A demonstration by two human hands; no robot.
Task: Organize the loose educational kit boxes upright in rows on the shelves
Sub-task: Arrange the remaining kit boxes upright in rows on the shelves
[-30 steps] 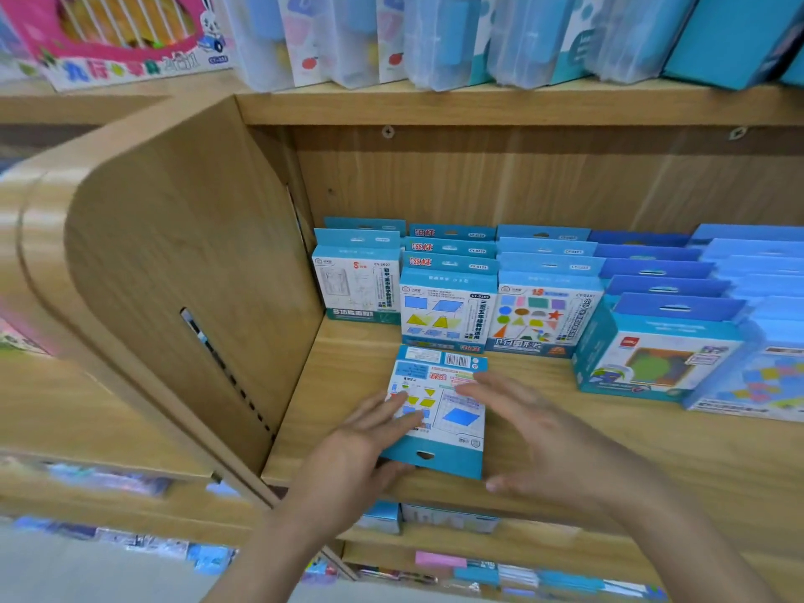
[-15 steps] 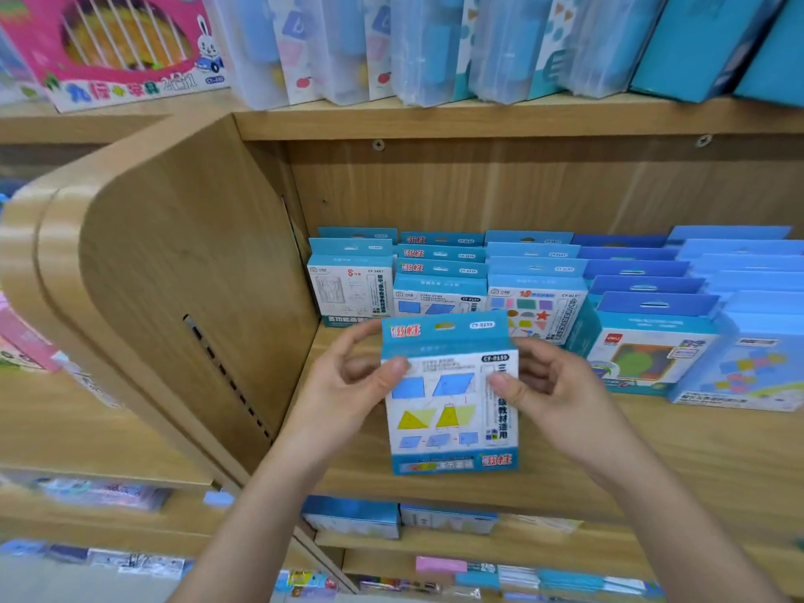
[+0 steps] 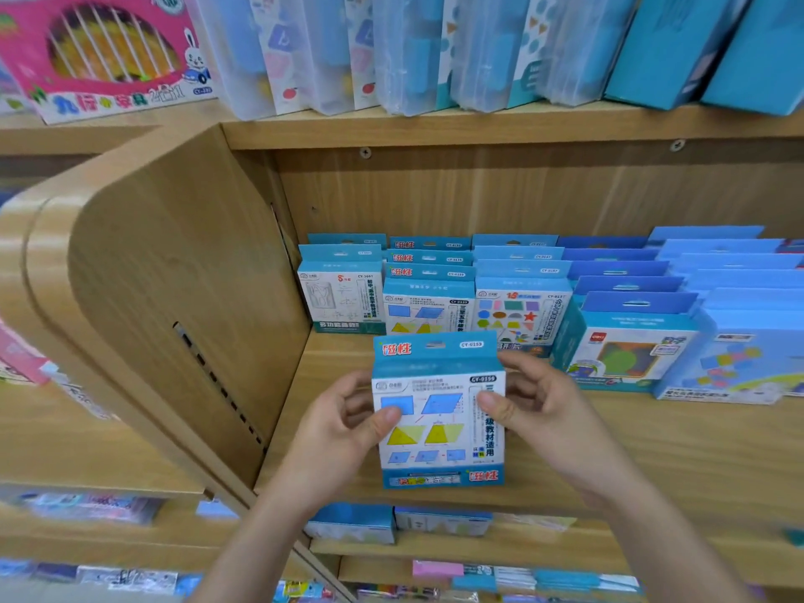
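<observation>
Left hand (image 3: 335,433) and right hand (image 3: 539,411) pinch an upright kit box (image 3: 439,433) before rows of boxes (image 3: 428,293) on the shelf (image 3: 652,450).

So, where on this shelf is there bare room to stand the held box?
The shelf is bare along its front strip, from the side panel rightwards, ahead of the rows. The box, pinched by left hand and right hand, is in front of its matching row. The back is packed row to row; the upper shelf is full.
</observation>
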